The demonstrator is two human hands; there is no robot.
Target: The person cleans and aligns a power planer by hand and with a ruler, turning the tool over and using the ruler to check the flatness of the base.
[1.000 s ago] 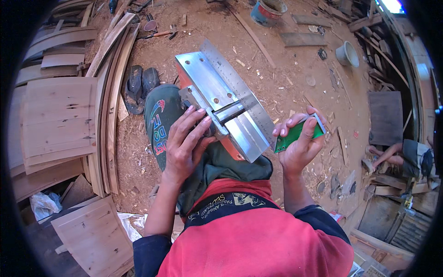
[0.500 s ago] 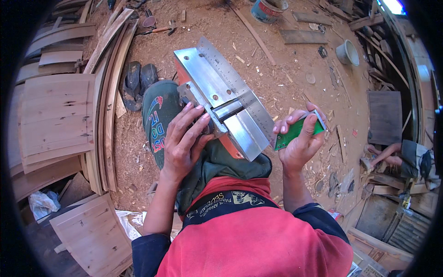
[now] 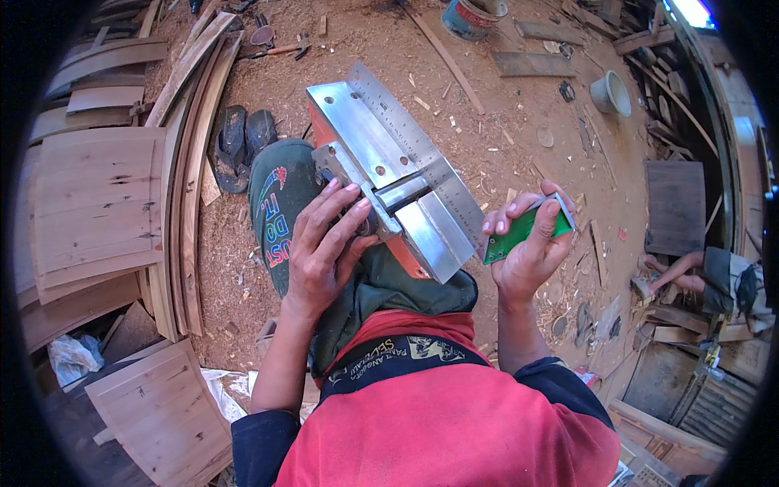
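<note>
An electric planer (image 3: 357,134) with an orange body lies upside down across my lap, its shiny metal sole and blade slot facing up. My left hand (image 3: 324,243) grips its side near the slot; the thumb and part of the grip are hidden by the fingers. In my right hand (image 3: 531,243) is the green handle of a try square (image 3: 422,150). The marked steel blade of the square stands on edge along the sole, reaching from the planer's far end down to my right fingers.
Wood panels (image 3: 101,207) and long boards (image 3: 195,187) are stacked on the left. Sandals (image 3: 243,142), a hammer (image 3: 280,52) and wood shavings lie on the floor. Two buckets, one grey (image 3: 610,93), stand farther off. Another person (image 3: 722,280) sits at the right edge.
Both hands keep their hold. The square's blade has shifted very slightly against the planer's sole; little else differs.
</note>
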